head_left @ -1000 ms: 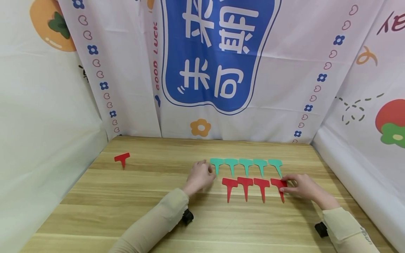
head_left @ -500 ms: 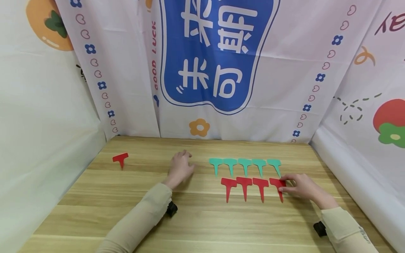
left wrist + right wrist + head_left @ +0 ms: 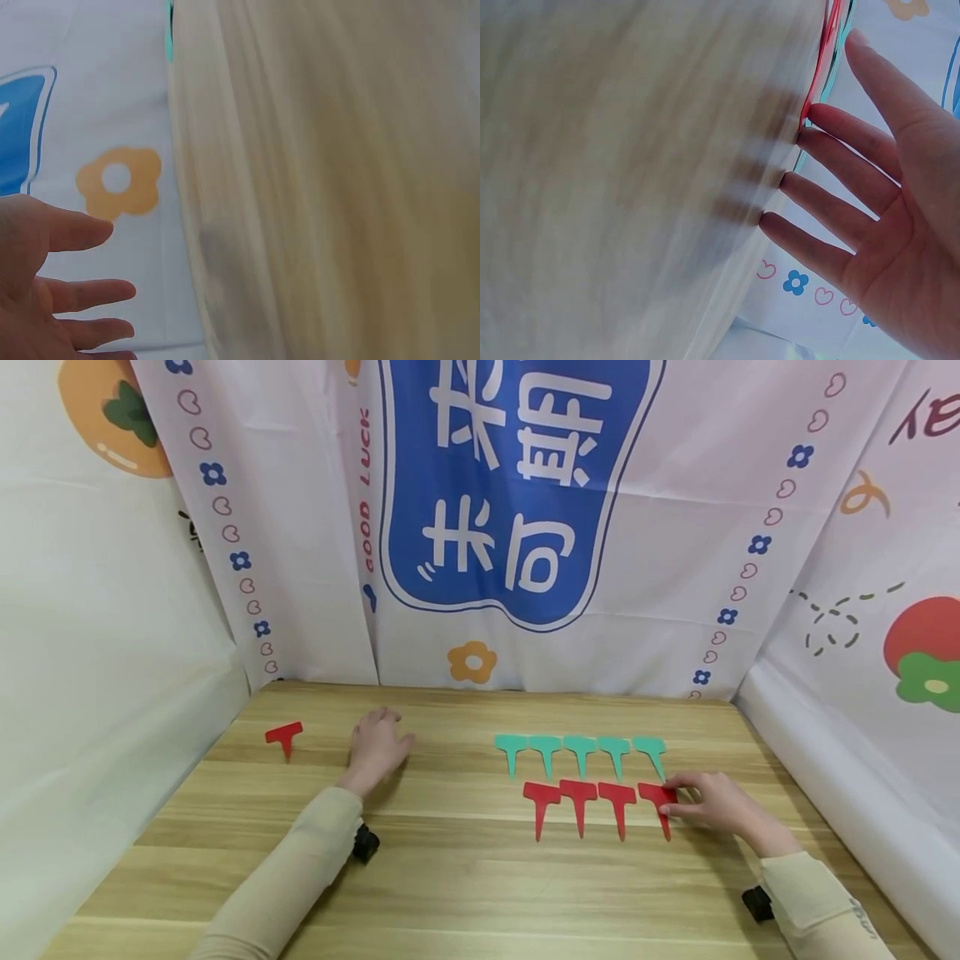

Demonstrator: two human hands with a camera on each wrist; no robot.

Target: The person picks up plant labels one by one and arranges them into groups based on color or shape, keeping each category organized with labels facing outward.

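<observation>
On the wooden table (image 3: 480, 877) lie a row of several green T-shaped tags (image 3: 581, 752) and, in front of it, a row of several red tags (image 3: 598, 803). My right hand (image 3: 712, 802) rests with straight fingertips on the rightmost red tag (image 3: 658, 800); the right wrist view shows its fingers (image 3: 840, 202) spread against the tabletop. A lone red tag (image 3: 284, 737) lies at the far left. My left hand (image 3: 377, 745) hovers open and holding nothing between that tag and the rows, fingers (image 3: 75, 296) relaxed.
Printed cloth backdrops (image 3: 517, 518) wall the table at the back and on both sides. The white cloth at the right (image 3: 840, 793) bulges over the table's edge. Beige sleeves (image 3: 292, 885) cover both forearms.
My left hand has moved left, away from the green row toward the lone red tag. The right hand has stayed on the rightmost red tag.
</observation>
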